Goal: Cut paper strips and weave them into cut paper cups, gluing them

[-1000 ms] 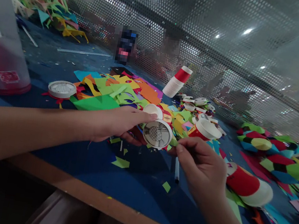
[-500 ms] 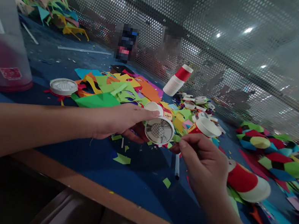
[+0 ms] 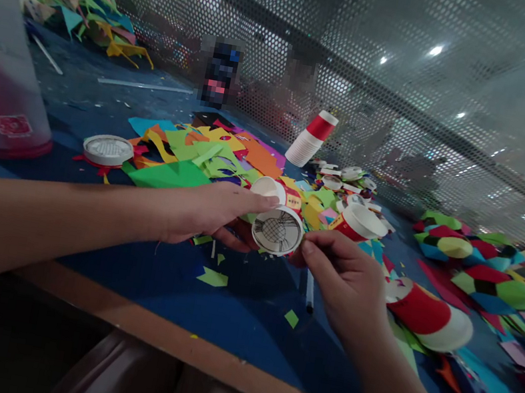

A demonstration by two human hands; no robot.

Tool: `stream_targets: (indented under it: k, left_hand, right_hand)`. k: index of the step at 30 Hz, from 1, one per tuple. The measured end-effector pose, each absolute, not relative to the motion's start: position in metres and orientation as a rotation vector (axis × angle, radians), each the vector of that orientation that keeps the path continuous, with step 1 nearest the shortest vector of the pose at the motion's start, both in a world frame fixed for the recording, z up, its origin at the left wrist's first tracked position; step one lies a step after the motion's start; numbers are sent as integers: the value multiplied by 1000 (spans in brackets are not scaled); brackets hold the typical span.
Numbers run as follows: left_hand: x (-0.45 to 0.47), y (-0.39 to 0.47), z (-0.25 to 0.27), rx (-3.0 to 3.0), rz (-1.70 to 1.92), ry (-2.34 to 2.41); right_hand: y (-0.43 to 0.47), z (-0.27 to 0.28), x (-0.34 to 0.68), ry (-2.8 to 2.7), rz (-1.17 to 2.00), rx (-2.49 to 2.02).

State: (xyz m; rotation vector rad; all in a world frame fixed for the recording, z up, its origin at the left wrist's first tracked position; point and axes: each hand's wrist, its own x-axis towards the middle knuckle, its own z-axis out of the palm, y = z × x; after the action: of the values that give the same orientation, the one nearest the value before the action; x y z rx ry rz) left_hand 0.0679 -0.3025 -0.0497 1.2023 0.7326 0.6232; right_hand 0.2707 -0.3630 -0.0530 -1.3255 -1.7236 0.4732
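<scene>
My left hand [image 3: 219, 212] is closed around a cut-off paper cup bottom [image 3: 277, 231], thumb on top and fingers underneath. Its round white face is tilted toward me and bears a black pen drawing of a gridded oval with lines around it. My right hand [image 3: 347, 276] is pinched at the right edge of this disc; a scrap of green paper is between thumb and forefinger, mostly hidden by them. Just behind the disc lies a red and white paper cup [image 3: 266, 188]. Beyond my right fingers is another paper cup [image 3: 362, 222], its open mouth up and tilted.
Coloured paper scraps [image 3: 214, 154] are heaped behind my hands. A pen [image 3: 310, 292] lies below them. A finished-looking cup bottom [image 3: 108, 150] sits left, near a tall plastic cup [image 3: 4, 76]. Stacked paper cups [image 3: 312, 139] stand behind; a red-banded cup [image 3: 429, 315] lies right.
My right hand has moved left to the disc's edge, bringing the green paper scrap against it. The scrap is now less visible. My left hand keeps its hold, and the view has shifted slightly.
</scene>
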Motion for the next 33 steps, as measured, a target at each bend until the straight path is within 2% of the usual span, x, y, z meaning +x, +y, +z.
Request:
stream_targets:
  k: [22,33]
  left_hand:
    - [67,-302,-44,1181,684,778]
    - [69,-303,-45,1181,659,793]
  right_hand:
    - [-363,-51,274,-1553,397,-1373]
    - [-362,-57,271,-1621,474,-1309]
